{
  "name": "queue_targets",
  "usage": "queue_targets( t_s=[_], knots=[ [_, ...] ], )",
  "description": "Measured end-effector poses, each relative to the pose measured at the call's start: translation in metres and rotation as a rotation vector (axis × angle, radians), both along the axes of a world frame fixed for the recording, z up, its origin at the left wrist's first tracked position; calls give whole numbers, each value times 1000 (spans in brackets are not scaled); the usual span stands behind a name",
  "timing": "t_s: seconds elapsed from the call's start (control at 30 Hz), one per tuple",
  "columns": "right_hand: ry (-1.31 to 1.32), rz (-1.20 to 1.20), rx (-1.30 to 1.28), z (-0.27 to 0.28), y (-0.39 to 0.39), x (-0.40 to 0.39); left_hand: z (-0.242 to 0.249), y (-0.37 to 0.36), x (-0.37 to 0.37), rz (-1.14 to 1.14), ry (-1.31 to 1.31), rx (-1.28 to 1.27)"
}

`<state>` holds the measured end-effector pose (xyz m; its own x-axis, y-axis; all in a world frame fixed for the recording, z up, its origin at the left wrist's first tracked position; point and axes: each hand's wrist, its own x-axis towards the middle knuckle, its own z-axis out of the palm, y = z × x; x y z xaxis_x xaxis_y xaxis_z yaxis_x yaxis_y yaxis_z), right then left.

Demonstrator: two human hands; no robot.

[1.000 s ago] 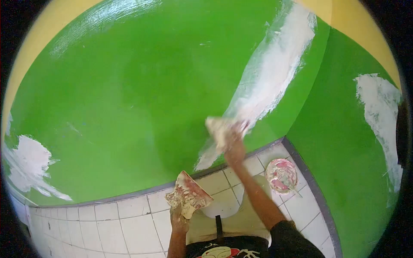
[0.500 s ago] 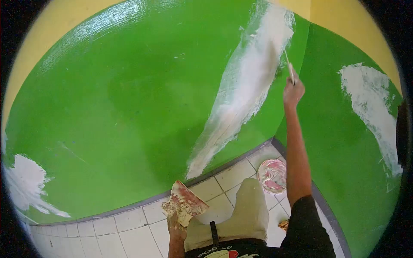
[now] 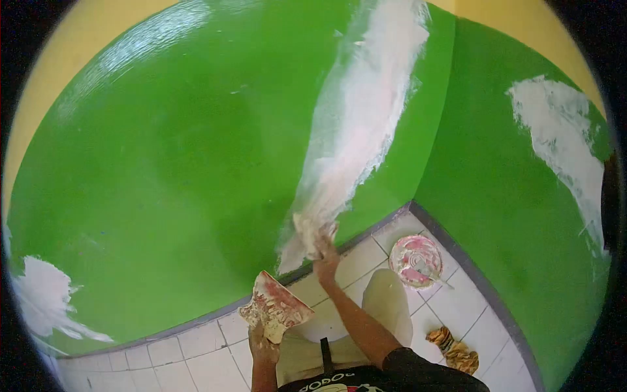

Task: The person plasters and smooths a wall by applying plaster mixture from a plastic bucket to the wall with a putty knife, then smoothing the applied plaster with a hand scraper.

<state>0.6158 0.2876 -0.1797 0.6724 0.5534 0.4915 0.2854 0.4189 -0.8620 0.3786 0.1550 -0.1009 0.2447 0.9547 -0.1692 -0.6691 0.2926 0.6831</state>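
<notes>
My left hand (image 3: pixel 264 343) grips a putty-smeared board (image 3: pixel 277 307), roughly triangular with reddish patches, low in front of my body. Against the lower part of the long white putty strip (image 3: pixel 366 98) on the green wall (image 3: pixel 196 163), my right hand (image 3: pixel 324 251) is closed around a putty-coated spreader (image 3: pixel 308 232), partly blurred. The board lies just below and left of the spreader, apart from it.
On the tiled floor (image 3: pixel 460 304) at the right stands a round pink-and-white container (image 3: pixel 416 261) with a tool lying across it. A crumpled brown patterned cloth (image 3: pixel 460 359) is nearer. More putty patches (image 3: pixel 555 124) mark the right wall.
My right hand has moved down and left with the spreader, from the strip's upper right edge to its lower end. The view has shifted slightly, and the whole container now shows.
</notes>
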Motion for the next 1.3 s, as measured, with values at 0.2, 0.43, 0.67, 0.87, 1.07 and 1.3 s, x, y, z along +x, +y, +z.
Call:
queue_targets(
  t_s=[0.2,0.43,0.67,0.87,1.07,1.3],
  knots=[
    [-85,53,-638,-73,-41,-15,-23,3,-5,26,-17,-39],
    [678,465,77,48,-145,40,-37,-1,23,-37,470,314],
    [564,-53,83,98,-192,26,-98,29,78,-68,550,422],
    [185,38,-181,66,-199,36,-15,25,95,-108,-77,14],
    [-149,23,-293,85,-186,37,34,25,90,-89,-267,-65],
    [-263,-64,-725,79,-178,47,43,23,66,-39,405,481]
  ],
)
